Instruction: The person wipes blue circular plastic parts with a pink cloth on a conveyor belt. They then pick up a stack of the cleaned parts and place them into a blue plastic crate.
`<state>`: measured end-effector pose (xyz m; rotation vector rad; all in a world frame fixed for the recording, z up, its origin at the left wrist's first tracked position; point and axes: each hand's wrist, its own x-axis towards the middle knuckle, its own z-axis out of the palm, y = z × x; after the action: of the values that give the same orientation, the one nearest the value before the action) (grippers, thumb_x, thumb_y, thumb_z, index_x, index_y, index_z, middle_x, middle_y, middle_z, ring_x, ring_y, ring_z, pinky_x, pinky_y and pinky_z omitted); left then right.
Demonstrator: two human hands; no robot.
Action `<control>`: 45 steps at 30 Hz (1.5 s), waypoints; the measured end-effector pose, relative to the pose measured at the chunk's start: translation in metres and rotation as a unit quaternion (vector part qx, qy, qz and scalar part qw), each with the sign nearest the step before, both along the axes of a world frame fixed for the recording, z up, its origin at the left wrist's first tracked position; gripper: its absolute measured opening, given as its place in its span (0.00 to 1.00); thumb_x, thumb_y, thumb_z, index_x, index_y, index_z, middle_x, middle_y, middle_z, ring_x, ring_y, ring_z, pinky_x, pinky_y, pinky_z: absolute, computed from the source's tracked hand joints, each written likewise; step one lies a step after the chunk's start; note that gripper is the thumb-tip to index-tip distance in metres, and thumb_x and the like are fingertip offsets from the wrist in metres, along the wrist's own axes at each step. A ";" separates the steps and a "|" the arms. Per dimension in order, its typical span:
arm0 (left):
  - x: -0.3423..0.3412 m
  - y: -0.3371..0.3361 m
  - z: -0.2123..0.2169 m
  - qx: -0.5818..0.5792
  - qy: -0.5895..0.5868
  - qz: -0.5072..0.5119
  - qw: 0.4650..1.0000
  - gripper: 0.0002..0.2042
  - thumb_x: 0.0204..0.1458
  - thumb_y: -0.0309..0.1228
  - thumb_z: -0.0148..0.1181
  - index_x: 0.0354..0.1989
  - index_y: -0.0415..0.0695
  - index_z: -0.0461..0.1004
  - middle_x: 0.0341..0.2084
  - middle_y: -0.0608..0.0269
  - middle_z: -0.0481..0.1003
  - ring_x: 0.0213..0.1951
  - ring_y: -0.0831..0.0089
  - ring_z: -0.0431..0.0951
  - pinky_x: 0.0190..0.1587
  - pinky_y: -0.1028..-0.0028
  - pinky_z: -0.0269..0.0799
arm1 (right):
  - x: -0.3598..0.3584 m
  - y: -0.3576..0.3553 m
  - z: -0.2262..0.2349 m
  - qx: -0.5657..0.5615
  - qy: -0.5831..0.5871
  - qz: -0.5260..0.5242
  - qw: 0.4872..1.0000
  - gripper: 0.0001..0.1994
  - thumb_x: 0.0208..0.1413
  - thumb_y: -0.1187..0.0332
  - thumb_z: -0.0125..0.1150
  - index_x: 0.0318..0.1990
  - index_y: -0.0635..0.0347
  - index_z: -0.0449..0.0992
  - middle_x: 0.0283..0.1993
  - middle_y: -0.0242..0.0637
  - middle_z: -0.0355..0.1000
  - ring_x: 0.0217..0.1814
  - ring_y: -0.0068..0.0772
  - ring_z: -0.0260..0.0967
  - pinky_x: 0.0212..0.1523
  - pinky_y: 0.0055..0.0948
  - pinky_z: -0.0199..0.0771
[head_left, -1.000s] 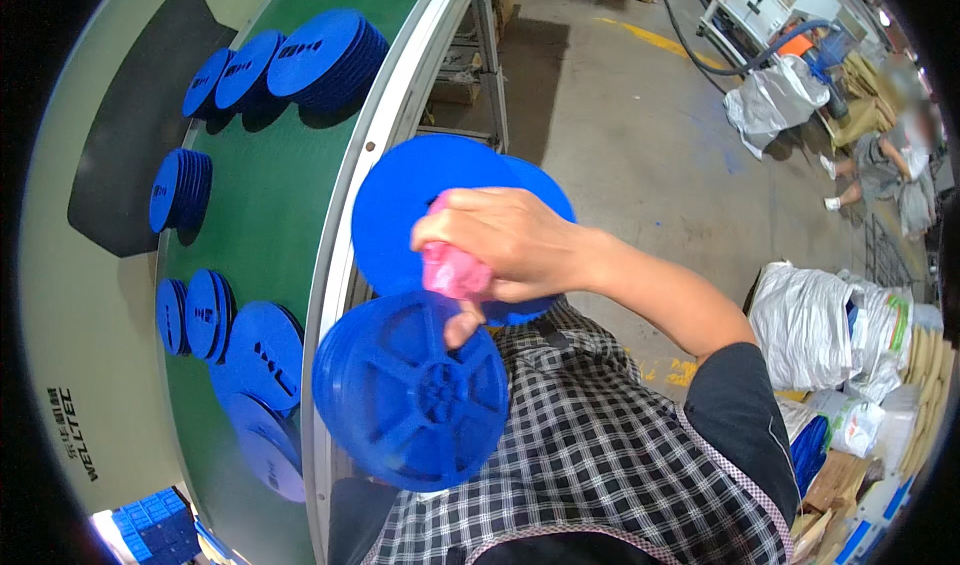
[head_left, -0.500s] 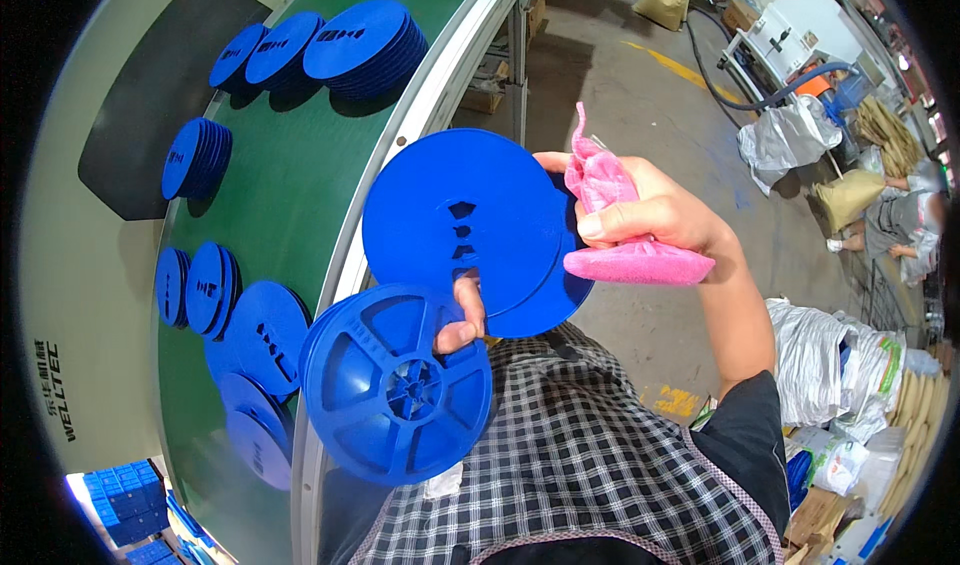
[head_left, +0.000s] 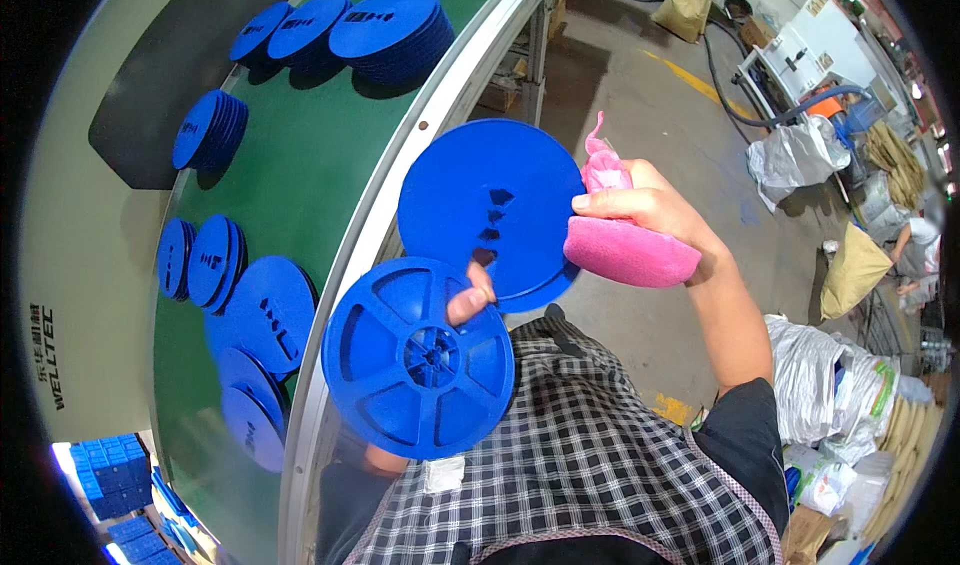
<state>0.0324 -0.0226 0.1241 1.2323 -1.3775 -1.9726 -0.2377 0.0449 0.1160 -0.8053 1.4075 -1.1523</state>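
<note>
Here, the left hand [head_left: 468,305] — mostly hidden — grasps a spoked blue disc [head_left: 432,355] near the green conveyor belt [head_left: 300,165], while the right hand [head_left: 650,208] clenches a pink bundle [head_left: 632,253] just beside a slotted blue disc [head_left: 465,200]; what holds that one is unclear.

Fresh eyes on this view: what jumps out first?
Probably the bright pink bundle in the right hand, right of centre, against so much blue. Next, the spoked blue disc just left of centre, the left hand at its upper right. Then the stacks of blue discs on the green belt at left.
</note>
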 end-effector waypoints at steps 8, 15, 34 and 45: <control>0.005 0.004 -0.019 -0.015 0.039 0.024 0.999 0.09 0.52 0.36 0.72 0.37 0.47 0.81 0.32 0.67 0.78 0.38 0.75 0.77 0.46 0.65 0.77 | 0.003 0.009 -0.006 -0.005 -0.016 -0.032 0.999 0.07 0.56 0.66 0.68 0.32 0.56 0.76 0.28 0.24 0.73 0.27 0.16 0.68 0.30 0.24 0.65; -0.004 0.007 -0.044 -0.003 0.070 0.001 0.998 0.08 0.52 0.34 0.71 0.37 0.49 0.80 0.36 0.65 0.77 0.42 0.72 0.76 0.48 0.62 0.76 | -0.010 0.021 -0.020 -0.006 -0.010 -0.051 0.999 0.10 0.58 0.67 0.66 0.25 0.55 0.75 0.24 0.24 0.71 0.24 0.14 0.65 0.28 0.25 0.63; 0.026 -0.009 -0.056 -0.029 0.184 0.095 0.978 0.06 0.50 0.29 0.68 0.36 0.52 0.79 0.44 0.60 0.74 0.52 0.63 0.72 0.54 0.55 0.75 | 0.094 -0.160 -0.006 -0.122 -0.102 0.125 0.979 0.10 0.61 0.62 0.65 0.32 0.59 0.80 0.32 0.23 0.74 0.30 0.14 0.67 0.33 0.23 0.65; 0.016 -0.019 -0.084 0.000 0.345 0.119 0.931 0.08 0.49 0.26 0.67 0.36 0.54 0.79 0.50 0.57 0.72 0.58 0.59 0.69 0.57 0.51 0.74 | 0.119 -0.109 -0.032 -0.502 0.531 0.034 0.681 0.26 0.53 0.67 0.70 0.60 0.54 0.72 0.40 0.35 0.76 0.43 0.38 0.76 0.44 0.35 0.76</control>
<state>0.0482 -0.0415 0.0397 0.5611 -0.8243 -1.9473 -0.1191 -0.0637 0.0840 -2.6277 1.4685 -1.4419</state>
